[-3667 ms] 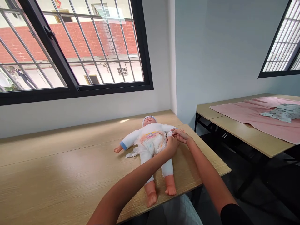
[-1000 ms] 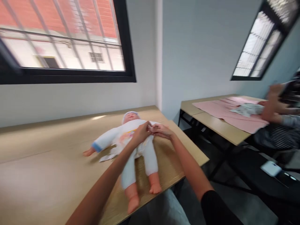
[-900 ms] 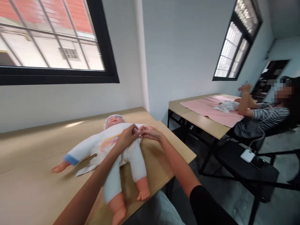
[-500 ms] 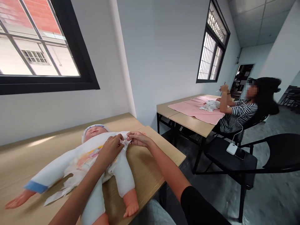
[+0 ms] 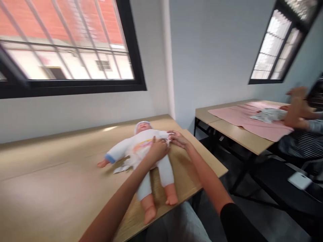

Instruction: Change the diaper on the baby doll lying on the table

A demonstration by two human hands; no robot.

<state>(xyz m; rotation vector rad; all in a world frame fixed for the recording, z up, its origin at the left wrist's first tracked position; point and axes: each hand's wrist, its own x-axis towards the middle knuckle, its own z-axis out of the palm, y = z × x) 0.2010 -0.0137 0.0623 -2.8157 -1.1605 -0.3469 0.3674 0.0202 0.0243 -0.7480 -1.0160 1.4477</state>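
A baby doll (image 5: 165,171) lies on its back on the wooden table (image 5: 75,188), dressed in a white suit with blue cuffs and a white cap. Over its belly is a thin white garment (image 5: 137,153) with a coloured print, one loose end spread on the table at the left. At the doll's side on the right, my left hand (image 5: 159,149) is closed on the garment's edge. Facing it, my right hand (image 5: 178,138) pinches the same white cloth, fingertips close to the left ones. Blur and my fingers hide how the cloth is joined there.
A second table (image 5: 242,139) stands to the right, with a pink cloth (image 5: 227,116) and pale fabric (image 5: 267,115) on it. Another person's arm (image 5: 294,111) is raised there. A black chair (image 5: 272,181) bears a white device (image 5: 299,180). Barred windows line the wall.
My view has swung left and drawn back, so the doll appears smaller and further right. Both hands stay at the same edge of the garment. The other person is now partly out of view.
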